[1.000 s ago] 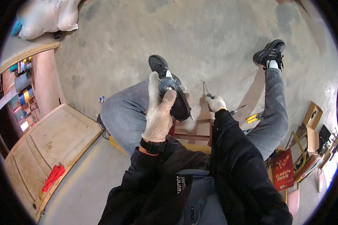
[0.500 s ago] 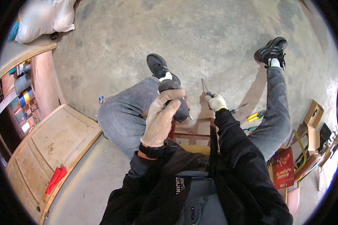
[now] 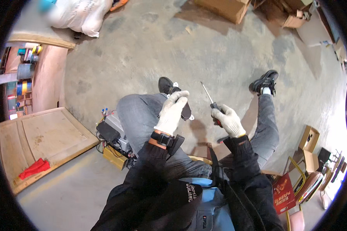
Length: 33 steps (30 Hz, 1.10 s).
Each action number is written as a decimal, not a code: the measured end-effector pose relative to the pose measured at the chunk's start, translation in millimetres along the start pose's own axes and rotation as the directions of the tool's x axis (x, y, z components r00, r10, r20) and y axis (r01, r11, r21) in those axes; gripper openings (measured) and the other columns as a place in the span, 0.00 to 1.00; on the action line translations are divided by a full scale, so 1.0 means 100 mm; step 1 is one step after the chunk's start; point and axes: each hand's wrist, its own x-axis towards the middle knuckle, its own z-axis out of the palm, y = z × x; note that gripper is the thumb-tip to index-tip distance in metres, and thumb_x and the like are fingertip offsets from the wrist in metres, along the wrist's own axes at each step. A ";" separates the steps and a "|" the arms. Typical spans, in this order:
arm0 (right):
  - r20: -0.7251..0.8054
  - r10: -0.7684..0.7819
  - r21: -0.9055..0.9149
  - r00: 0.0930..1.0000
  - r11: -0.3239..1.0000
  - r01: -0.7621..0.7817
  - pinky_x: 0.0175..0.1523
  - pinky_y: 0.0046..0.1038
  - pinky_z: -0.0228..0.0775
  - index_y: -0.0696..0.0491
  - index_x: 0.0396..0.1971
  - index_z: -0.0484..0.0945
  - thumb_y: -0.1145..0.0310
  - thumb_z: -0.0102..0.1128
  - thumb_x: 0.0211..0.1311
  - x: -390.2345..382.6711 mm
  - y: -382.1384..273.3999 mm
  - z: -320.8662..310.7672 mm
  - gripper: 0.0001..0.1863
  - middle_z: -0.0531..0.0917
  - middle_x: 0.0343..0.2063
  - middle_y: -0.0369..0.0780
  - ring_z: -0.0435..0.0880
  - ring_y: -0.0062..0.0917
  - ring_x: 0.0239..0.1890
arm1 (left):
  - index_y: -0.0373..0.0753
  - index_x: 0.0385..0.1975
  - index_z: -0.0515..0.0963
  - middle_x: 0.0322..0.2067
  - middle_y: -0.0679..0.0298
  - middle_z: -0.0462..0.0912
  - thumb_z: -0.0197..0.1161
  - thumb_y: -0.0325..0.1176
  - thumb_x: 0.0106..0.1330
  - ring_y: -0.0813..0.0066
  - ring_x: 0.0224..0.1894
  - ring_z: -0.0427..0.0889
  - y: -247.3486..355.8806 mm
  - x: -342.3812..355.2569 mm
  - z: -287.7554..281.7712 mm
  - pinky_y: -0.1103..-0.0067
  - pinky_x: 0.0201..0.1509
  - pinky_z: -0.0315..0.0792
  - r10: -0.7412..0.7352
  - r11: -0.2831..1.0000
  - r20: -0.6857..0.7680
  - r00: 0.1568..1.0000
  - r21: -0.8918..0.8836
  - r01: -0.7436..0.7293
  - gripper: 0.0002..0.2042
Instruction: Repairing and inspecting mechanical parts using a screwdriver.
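Your right hand (image 3: 228,118) — fingers closed around the screwdriver (image 3: 214,106) — is raised higher than a second ago, its tip pointing up and away. Your left hand (image 3: 170,115) still curls around the black part (image 3: 186,112), near your left shoe (image 3: 165,85) in view. Cardboard boxes (image 3: 227,9) now show ahead on the floor (image 3: 135,57).

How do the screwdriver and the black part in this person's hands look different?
The screwdriver is slim, with a bare metal shaft; the black part is broader, with a rounded end. The screwdriver's shaft sticks out clear of the right hand, while the left hand hides much of the black part. Both are held in gloved hands.
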 end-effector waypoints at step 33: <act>0.082 -0.121 -0.211 0.989 0.968 0.136 0.41 0.24 0.77 0.62 0.54 0.83 0.58 0.66 0.67 -1.46 -0.52 0.13 0.24 0.84 0.31 0.36 0.83 0.18 0.32 | 0.35 0.46 0.82 0.46 0.56 0.87 0.62 0.37 0.80 0.60 0.50 0.88 0.24 -0.37 0.07 0.66 0.58 0.84 0.124 0.903 0.317 0.940 -0.429 0.026 0.11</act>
